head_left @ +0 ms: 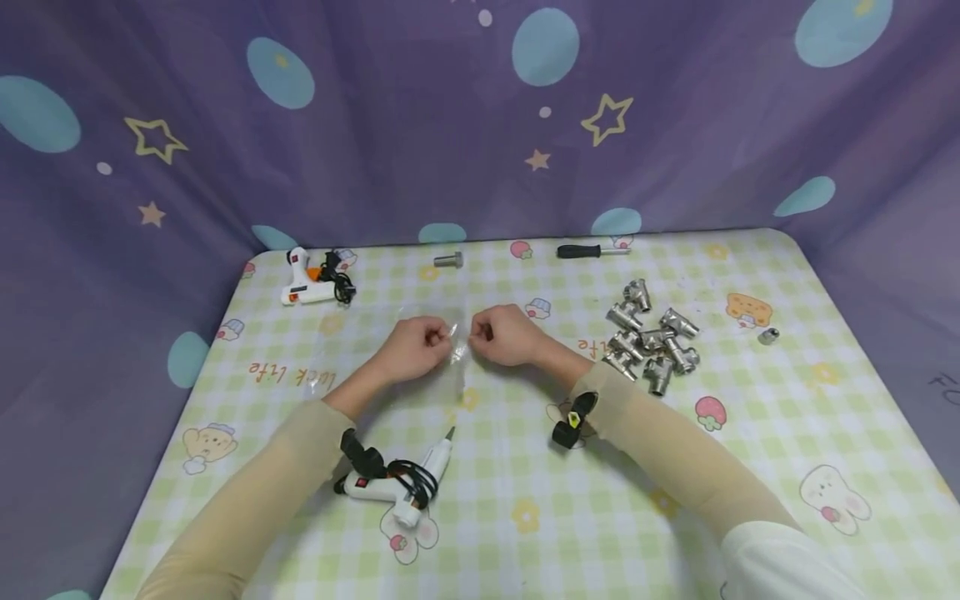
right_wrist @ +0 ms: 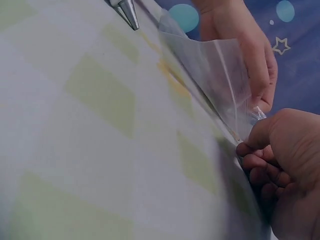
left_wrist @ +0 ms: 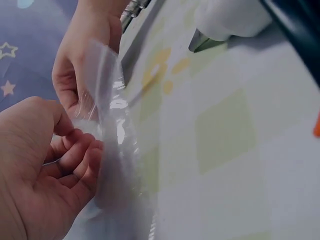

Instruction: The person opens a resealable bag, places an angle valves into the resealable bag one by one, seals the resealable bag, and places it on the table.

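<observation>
A clear zip-lock plastic bag (head_left: 459,379) lies across the middle of the table, its opening edge on the right raised between both hands. My left hand (head_left: 416,346) pinches the bag near that edge, thumb against curled fingers. Facing it, my right hand (head_left: 510,335) has thumb and forefinger pressed together at the edge of the film. In the left wrist view the creased bag (left_wrist: 117,115) stands up beside the left fingertips. The right wrist view shows the seal strip of the bag (right_wrist: 225,75) running down toward the right fingertips. I see nothing inside the bag.
A white hot glue gun (head_left: 401,492) with a coiled black cord lies by the left forearm; another glue gun (head_left: 307,287) is at back left. Along the back lie a bolt (head_left: 448,260) and screwdriver (head_left: 581,252). Metal tee connectors (head_left: 656,340) and a small metal fitting (head_left: 768,335) are right.
</observation>
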Demonstrator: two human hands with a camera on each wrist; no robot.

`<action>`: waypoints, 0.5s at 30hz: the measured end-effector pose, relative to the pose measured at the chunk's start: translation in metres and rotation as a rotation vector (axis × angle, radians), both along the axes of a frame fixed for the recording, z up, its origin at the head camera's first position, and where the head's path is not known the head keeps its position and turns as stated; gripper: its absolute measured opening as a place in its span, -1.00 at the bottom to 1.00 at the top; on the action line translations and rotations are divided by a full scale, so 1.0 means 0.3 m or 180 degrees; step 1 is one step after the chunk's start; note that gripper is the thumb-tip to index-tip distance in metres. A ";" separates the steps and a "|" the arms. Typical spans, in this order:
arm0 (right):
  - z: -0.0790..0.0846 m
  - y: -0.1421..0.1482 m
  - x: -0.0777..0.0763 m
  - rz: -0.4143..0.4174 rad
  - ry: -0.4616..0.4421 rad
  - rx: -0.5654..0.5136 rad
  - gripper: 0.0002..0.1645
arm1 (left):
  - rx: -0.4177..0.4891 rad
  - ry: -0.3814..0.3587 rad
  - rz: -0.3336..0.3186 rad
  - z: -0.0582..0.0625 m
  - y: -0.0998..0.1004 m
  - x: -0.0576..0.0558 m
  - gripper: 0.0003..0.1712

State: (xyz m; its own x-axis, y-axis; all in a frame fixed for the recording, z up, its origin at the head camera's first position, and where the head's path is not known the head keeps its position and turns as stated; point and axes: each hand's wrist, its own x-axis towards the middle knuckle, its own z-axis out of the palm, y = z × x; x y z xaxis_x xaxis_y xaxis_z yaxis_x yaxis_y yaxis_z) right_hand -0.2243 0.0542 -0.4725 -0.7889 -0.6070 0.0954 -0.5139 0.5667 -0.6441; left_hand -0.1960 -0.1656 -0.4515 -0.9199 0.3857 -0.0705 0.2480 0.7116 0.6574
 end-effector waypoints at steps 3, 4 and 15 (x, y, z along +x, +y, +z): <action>-0.003 -0.001 0.000 0.0018 -0.0008 -0.0037 -0.75 | -0.0044 0.0020 -0.0094 0.014 0.004 0.003 -0.85; -0.003 -0.001 0.000 0.0018 -0.0011 -0.0049 -0.75 | -0.0051 0.0018 -0.0130 0.020 0.003 0.003 -0.85; -0.006 -0.002 0.007 -0.0059 -0.0032 -0.0091 -0.73 | -0.0250 0.0093 -0.0225 0.079 -0.035 0.004 -0.88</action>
State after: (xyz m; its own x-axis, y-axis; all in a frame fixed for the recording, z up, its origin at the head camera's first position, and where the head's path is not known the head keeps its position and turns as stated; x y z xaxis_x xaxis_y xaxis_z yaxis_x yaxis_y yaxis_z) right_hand -0.2223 0.0535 -0.4743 -0.8010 -0.5894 0.1047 -0.4970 0.5573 -0.6652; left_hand -0.1948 -0.1760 -0.4276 -0.8927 0.4441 -0.0765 0.3177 0.7406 0.5921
